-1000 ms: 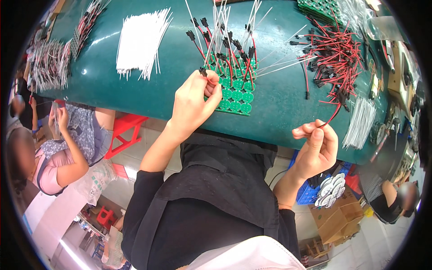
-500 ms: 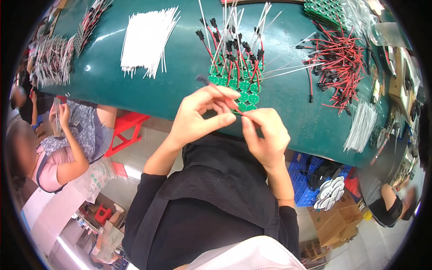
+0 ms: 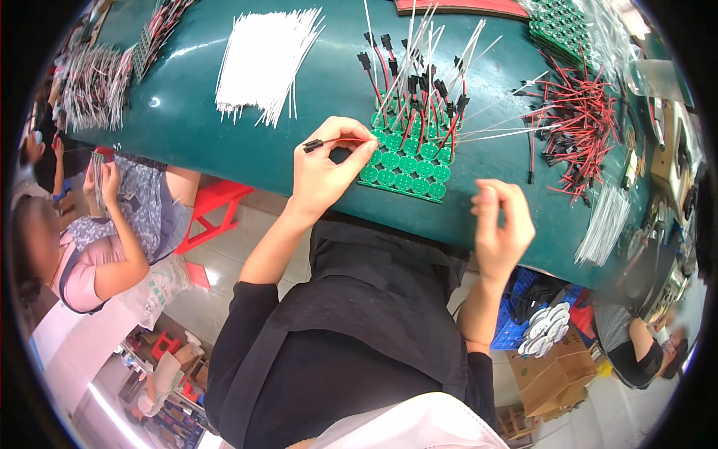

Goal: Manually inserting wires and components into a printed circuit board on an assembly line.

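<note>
My left hand [image 3: 327, 170] pinches a red-and-black wire lead [image 3: 345, 140] between thumb and forefinger. The lead's black connector [image 3: 313, 145] sticks out to the left, and its other end is at the fingertips, by the left edge of a green circuit board panel [image 3: 406, 182]. Round sections make up the panel; several wire leads [image 3: 419, 112] with black plugs and white strips stand up from its far rows. To the panel's right, my right hand [image 3: 505, 228] hovers by the table's near edge, thumb and forefinger drawn together. Whatever may be between its slightly blurred fingertips cannot be made out.
White strips [image 3: 265, 66] lie stacked at the back left. A heap of red-and-black leads [image 3: 576, 127] lies to the right, near another strip bundle [image 3: 604, 224]. More green panels [image 3: 559, 34] sit at the back right. A person [image 3: 97, 254] sits at the left.
My hands have parted: the right moved away rightward, the left slightly up with the wire lead still pinched. The panel and table items appear shifted rightward in view, and the panel's near rows are uncovered.
</note>
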{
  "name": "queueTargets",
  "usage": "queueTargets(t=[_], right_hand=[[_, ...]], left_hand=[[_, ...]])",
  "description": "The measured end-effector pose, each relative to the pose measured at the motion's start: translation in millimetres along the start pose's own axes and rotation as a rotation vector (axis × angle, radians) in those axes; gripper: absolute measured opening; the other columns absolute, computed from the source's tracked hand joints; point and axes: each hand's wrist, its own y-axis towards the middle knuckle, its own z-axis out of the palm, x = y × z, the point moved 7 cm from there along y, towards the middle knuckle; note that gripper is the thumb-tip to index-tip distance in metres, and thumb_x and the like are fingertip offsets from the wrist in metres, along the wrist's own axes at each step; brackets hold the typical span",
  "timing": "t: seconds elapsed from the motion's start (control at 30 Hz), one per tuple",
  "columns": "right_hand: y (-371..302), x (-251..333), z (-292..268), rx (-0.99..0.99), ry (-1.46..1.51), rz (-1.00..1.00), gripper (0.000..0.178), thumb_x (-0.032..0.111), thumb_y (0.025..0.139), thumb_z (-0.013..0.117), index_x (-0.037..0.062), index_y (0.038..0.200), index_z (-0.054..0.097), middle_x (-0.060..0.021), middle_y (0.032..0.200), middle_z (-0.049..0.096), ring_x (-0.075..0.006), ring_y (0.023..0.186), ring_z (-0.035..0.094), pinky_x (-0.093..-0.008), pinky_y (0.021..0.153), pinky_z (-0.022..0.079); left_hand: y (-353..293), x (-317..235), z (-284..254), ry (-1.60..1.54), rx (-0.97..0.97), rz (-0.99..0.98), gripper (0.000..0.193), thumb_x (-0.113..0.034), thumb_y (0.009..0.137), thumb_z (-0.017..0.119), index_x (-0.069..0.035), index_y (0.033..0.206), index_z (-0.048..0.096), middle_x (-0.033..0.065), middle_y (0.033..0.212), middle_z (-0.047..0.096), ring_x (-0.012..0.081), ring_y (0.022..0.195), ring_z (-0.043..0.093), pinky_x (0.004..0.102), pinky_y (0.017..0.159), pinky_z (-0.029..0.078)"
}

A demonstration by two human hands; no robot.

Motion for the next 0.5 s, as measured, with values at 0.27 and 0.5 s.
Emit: queueTargets(t=[0.27, 0.5], right_hand=[[-19.1, -42.6, -42.0, -0.158, 0.123, 0.234, 0.014, 0.008, 0.097, 0.059, -0.0041, 0.093, 0.065, -0.0060, 0.081, 0.062, -0.0085, 0.064, 0.056, -0.0210, 0.056, 0.046], [-21.1, -47.6, -54.1, -0.205, 0.105, 0.237, 0.016, 0.009, 0.098, 0.059, -0.0048, 0.094, 0.065, -0.0061, 0.083, 0.063, -0.0078, 0.065, 0.056, -0.0203, 0.057, 0.047]], left_hand=[[0.0, 0.0, 2.2, 0.049, -0.028, 0.021, 0.012, 0.001, 0.083, 0.071, 0.001, 0.093, 0.065, 0.0064, 0.089, 0.068, 0.0115, 0.079, 0.067, 0.0244, 0.073, 0.054], [-4.2, -14.5, 4.8, 0.231, -0.072, 0.254, 0.014, 0.005, 0.079, 0.072, 0.000, 0.087, 0.062, 0.0079, 0.082, 0.065, 0.0155, 0.072, 0.066, 0.0264, 0.065, 0.053]])
